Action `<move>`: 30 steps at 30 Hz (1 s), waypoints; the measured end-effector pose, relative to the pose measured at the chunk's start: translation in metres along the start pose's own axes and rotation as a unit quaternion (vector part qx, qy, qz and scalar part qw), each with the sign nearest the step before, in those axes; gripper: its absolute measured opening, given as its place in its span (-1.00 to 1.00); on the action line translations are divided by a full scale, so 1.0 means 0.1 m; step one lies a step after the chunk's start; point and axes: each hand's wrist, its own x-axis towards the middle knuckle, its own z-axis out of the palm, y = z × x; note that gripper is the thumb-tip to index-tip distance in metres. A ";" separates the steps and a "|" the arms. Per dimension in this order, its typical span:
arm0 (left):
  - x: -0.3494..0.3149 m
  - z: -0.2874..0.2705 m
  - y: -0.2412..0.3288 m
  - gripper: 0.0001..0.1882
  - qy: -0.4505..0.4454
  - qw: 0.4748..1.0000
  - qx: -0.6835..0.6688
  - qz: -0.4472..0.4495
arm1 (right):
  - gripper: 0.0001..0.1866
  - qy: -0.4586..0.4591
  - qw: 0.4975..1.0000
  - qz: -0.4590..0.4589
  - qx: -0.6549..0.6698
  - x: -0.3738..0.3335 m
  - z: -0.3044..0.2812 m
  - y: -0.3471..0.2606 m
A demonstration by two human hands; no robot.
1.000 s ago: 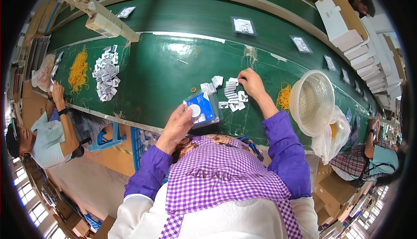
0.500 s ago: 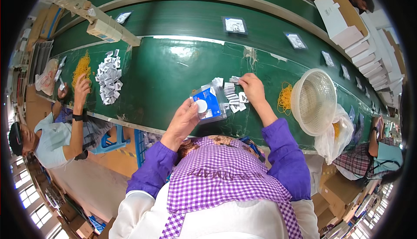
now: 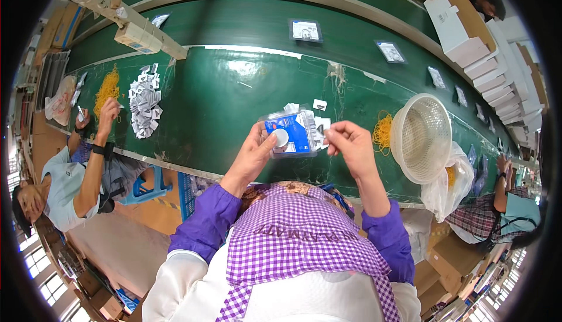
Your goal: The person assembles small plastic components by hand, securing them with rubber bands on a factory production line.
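My left hand (image 3: 254, 152) grips a clear plastic blister pack (image 3: 289, 136) by its left side. Inside the pack are a blue card and a round white piece, and my thumb lies over its front. At the pack's right edge, the thumb and fingers of my right hand (image 3: 349, 145) are pinched on a small white card (image 3: 322, 125) with a dark mark. More small white cards lie on the green table behind the pack, partly hidden by it. A single white card (image 3: 319, 105) lies just beyond them.
Yellow rubber bands (image 3: 383, 132) lie beside a white mesh basket (image 3: 422, 137) on the right, near a plastic bag (image 3: 444, 196). Flat packs (image 3: 390, 52) line the far belt. On the left, a co-worker's hand (image 3: 108, 111) is near yellow bands and a white card pile (image 3: 144, 102).
My right hand has come back from the loose cards toward the pack, with a small white card at its fingertips. The pack has shifted slightly right. Packs on the belt have moved left.
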 end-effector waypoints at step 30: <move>-0.05 0.20 -0.02 -0.54 -0.014 0.994 -0.015 -0.109 | -0.64 0.038 0.923 -0.213 -0.319 -0.25 0.12 0.24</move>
